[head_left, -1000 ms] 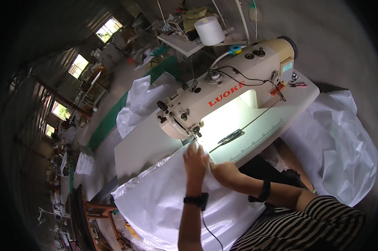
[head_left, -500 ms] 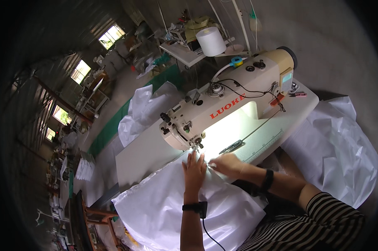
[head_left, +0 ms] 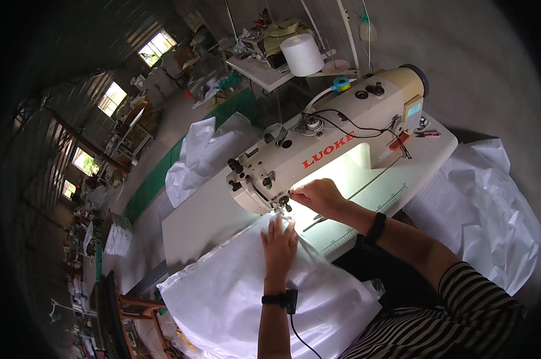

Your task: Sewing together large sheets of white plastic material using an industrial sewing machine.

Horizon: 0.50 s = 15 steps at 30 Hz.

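Observation:
My left hand [head_left: 279, 244] lies flat, fingers stretched, on a white sheet of thin, shiny material [head_left: 228, 293] just in front of the needle area. The sheet drapes from the sewing machine [head_left: 336, 143] toward me over the table edge. Raised over the lit machine bed, my right hand [head_left: 319, 197] is closed, its fingertips pinched together beside the lower part of the needle head [head_left: 282, 202]. What the pinch holds, if anything, is too small to make out.
A white thread cone [head_left: 301, 55] stands behind the machine. White material [head_left: 479, 209] is heaped at the right, and another pile [head_left: 204, 155] lies beyond the table. Pink-handled snips [head_left: 427, 134] rest on the table's far right. A wooden stool [head_left: 142, 308] stands at lower left.
My right hand has risen from the sheet's edge to the needle head. The small grey tool on the machine bed is now mostly hidden by that arm. My left hand stays on the sheet.

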### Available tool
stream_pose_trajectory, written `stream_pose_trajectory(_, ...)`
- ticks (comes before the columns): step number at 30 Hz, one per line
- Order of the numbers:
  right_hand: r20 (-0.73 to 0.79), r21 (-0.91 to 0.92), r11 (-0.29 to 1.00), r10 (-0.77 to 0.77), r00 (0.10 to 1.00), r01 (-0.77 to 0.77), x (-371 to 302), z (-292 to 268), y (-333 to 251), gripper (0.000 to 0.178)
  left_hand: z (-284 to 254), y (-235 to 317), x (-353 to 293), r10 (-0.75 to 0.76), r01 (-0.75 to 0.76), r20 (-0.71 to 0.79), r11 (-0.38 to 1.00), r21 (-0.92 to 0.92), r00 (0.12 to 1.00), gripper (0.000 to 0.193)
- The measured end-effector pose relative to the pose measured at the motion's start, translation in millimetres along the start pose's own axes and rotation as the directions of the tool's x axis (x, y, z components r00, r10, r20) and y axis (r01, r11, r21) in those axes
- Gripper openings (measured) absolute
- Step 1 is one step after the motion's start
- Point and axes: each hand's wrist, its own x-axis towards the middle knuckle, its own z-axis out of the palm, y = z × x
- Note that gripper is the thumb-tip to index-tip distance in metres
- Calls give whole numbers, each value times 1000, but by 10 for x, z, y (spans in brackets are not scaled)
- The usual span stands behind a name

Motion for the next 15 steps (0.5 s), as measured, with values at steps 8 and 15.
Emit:
stream_pose_trajectory(8,15,-112,992,-49,999,50,-304,-12,-54,20,4,5,-80,52,-52,22,998,17,998,41)
stream_pose_trajectory(15,334,267,944,99,937,-195,-1264,-220,-389,29,-231,-89,-46,42,-47,-39,993,-110,998,39)
